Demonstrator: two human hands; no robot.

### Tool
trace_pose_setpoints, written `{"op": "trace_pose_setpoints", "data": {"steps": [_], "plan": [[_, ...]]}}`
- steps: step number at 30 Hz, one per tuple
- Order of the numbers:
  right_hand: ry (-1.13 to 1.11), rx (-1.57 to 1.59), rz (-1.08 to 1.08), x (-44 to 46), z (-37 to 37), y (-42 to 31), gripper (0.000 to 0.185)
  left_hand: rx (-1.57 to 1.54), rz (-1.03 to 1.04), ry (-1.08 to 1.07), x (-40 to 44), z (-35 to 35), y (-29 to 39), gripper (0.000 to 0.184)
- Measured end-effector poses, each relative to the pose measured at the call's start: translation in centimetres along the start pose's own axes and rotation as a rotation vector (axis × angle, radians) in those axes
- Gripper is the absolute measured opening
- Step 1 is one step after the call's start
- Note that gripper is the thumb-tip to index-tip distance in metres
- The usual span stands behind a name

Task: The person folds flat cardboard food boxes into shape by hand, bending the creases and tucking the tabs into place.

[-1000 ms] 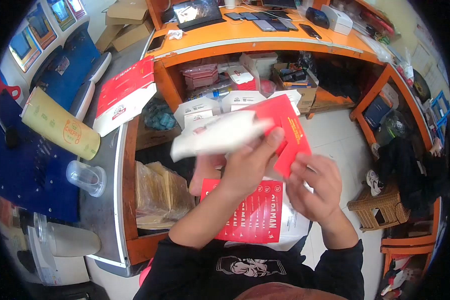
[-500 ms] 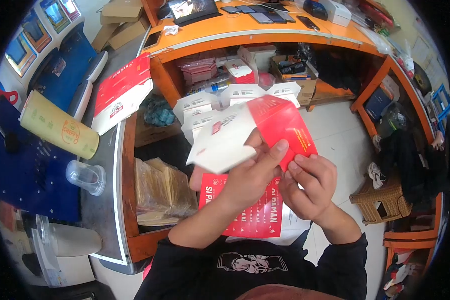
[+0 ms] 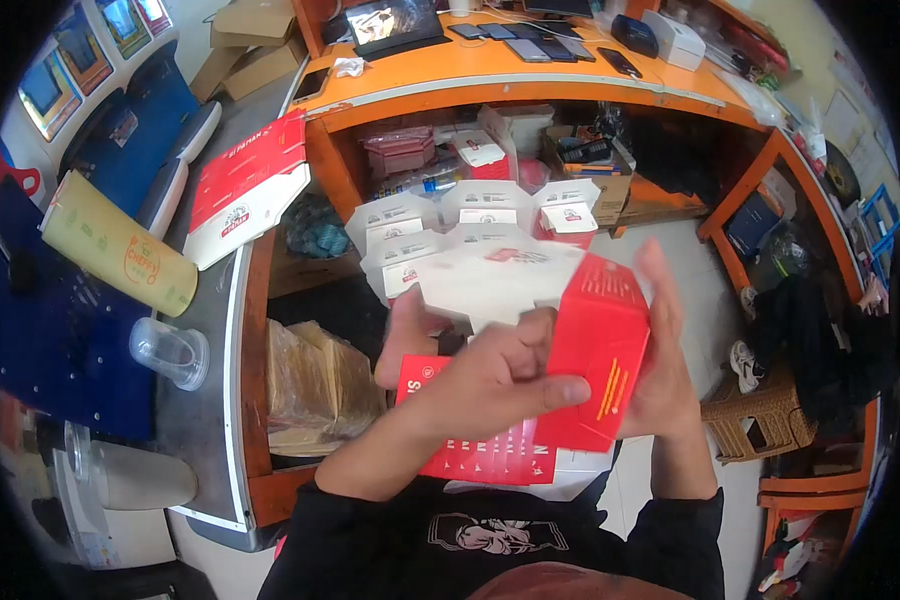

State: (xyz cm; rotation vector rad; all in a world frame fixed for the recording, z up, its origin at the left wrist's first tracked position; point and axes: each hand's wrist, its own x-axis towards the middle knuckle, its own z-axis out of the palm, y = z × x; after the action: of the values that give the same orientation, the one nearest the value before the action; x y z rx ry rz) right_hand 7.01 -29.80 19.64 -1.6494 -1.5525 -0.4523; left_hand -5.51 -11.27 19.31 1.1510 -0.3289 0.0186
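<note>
A red and white cardboard box (image 3: 598, 350), partly folded, is held up in front of me with its long white flap stretching left. My left hand (image 3: 520, 365) grips its red part, thumb on the front face and the other fingers at the inner side. Along the box's right side lies my right hand (image 3: 665, 345), fingers stretched upward and palm against the card; its thumb is hidden. Flat red printed cartons (image 3: 470, 462) rest in a fanned stack on my lap, below the left hand.
Several folded boxes with raised white lids (image 3: 395, 215) stand ahead. A flat carton (image 3: 245, 190), a tall yellow cup (image 3: 120, 245) and a clear plastic cup (image 3: 170, 353) are on the left counter. Phones (image 3: 540, 48) lie on the orange desk (image 3: 480, 85). A wicker box (image 3: 760, 425) is right.
The red part has been folded into a box shape and moved right and down. My right hand has gone from pinching its edge to lying flat along its side.
</note>
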Motion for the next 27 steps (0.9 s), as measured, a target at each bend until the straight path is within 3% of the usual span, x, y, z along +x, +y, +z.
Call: {"op": "trace_pose_setpoints", "data": {"steps": [2,5,8,10,19,22,27], "plan": [[-0.016,0.055,-0.064,-0.2,0.4,0.1,0.131,-0.029,-0.038,0.021,-0.1,0.3,0.1,0.048],[-0.153,-0.079,0.048,-1.1,0.4,-0.4,0.144,0.119,-0.016,0.061,-0.4,1.2,0.2,0.050],[-0.161,0.124,0.112,-1.2,0.7,-0.6,0.132,0.261,0.017,0.062,-0.9,1.5,0.1,0.050],[-0.099,0.080,0.034,-0.3,0.6,-1.1,0.134,0.256,0.009,0.039,-1.2,1.8,0.4,0.049],[-0.105,0.193,0.001,-1.5,0.7,-0.7,0.140,0.193,-0.035,0.020,-0.9,2.5,1.1,0.049],[-0.150,0.108,0.100,-1.1,0.2,-1.5,0.137,0.101,0.020,0.117,-0.7,2.3,1.7,0.047],[-0.274,0.150,0.175,-2.7,0.4,-0.8,0.138,-0.163,-0.074,0.165,-0.2,1.7,0.9,0.046]]}}
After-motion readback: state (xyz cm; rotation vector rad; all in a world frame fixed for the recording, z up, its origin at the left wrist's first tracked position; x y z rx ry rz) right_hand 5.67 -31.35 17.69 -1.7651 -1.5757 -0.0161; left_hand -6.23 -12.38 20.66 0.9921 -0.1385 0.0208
